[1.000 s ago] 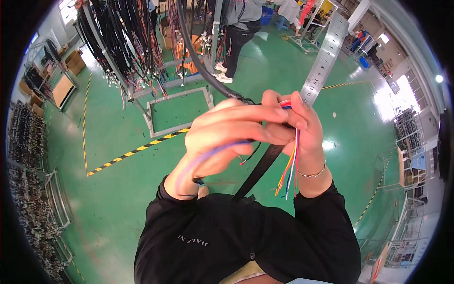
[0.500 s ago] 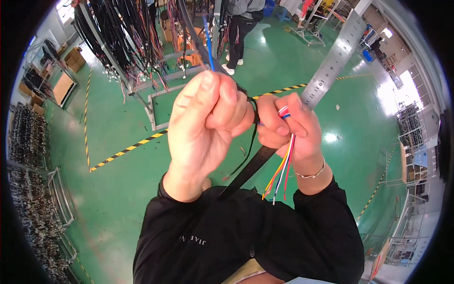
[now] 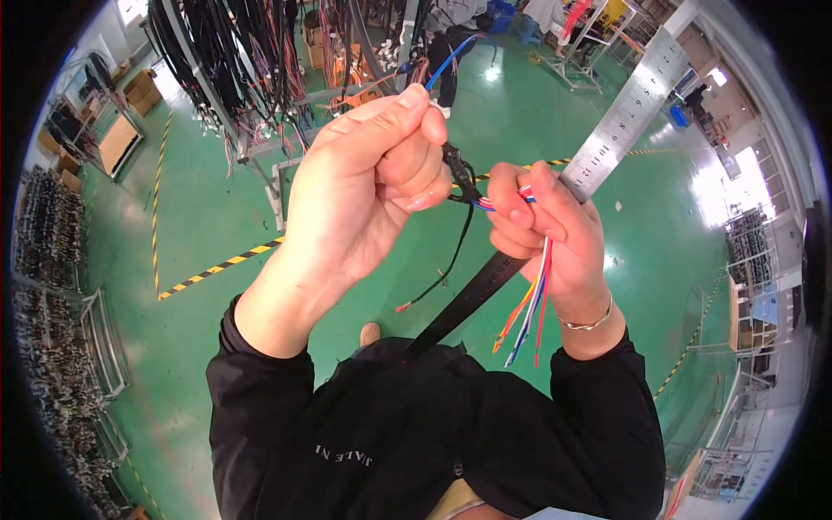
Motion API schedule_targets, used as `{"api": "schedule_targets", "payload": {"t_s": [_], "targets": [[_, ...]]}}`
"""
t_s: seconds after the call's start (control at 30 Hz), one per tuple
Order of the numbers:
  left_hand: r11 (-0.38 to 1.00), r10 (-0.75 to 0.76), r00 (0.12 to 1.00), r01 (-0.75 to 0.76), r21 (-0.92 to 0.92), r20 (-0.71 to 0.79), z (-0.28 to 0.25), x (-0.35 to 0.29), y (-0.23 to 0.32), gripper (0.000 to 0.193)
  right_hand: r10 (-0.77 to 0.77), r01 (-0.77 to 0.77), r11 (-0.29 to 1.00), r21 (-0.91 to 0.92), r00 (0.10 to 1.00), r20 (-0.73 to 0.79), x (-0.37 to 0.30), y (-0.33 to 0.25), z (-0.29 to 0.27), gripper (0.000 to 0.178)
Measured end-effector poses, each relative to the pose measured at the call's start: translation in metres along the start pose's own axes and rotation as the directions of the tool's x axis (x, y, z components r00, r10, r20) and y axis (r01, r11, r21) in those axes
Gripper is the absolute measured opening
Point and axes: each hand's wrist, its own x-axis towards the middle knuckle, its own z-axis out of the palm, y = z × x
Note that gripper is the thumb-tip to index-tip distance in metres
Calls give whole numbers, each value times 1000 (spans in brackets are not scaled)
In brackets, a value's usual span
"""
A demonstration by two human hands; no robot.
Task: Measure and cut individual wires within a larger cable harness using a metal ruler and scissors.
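Note:
My left hand (image 3: 373, 165) is closed in a pinch, with a blue wire (image 3: 451, 62) sticking up from its fingertips and leaning right. A thin brown wire (image 3: 362, 90) shows beside the same fingertips. My right hand (image 3: 548, 217) is closed around a bundle of coloured wires (image 3: 530, 299), whose loose ends hang below the palm. It also grips a long steel ruler (image 3: 617, 121), which slants from upper right down toward my body. Between the hands runs a black wrapped cable (image 3: 459, 172). From it dangles a thin black wire (image 3: 458, 264) with a reddish tip.
A metal rack (image 3: 195, 65) hung with dark cables stands ahead on the left. Yellow-and-black tape (image 3: 221, 267) marks the green floor (image 3: 217, 364). Another person (image 3: 451, 52) stands beyond the rack. More cable racks (image 3: 52, 347) line the left side, with a wheeled frame (image 3: 589, 52) far right.
My left hand has moved left and slightly up, away from my right hand. More of the black cable shows between them. The blue wire now leans right instead of standing nearly upright.

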Motion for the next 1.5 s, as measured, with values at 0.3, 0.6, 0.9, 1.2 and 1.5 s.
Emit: {"api": "schedule_targets", "payload": {"t_s": [0.3,0.6,0.9,1.2,1.5], "targets": [[994,-1,998,8,107,-61,-12,6,5,30,66,-67,998,-9,997,-41,2,1,-5,41],[967,-113,984,77,-241,-136,-64,14,-23,24,148,-149,982,-113,989,-13,5,6,-12,40],[-40,941,329,-102,994,72,-62,-29,-71,25,15,-14,991,-135,1000,7,-14,32,-38,48],[262,252,966,-128,956,61,-9,-33,-74,42,-98,97,983,-158,995,6,-36,32,-41,52],[227,251,951,-240,944,181,-7,-26,-82,31,-93,84,962,-261,995,-24,-55,29,-36,55]]}}
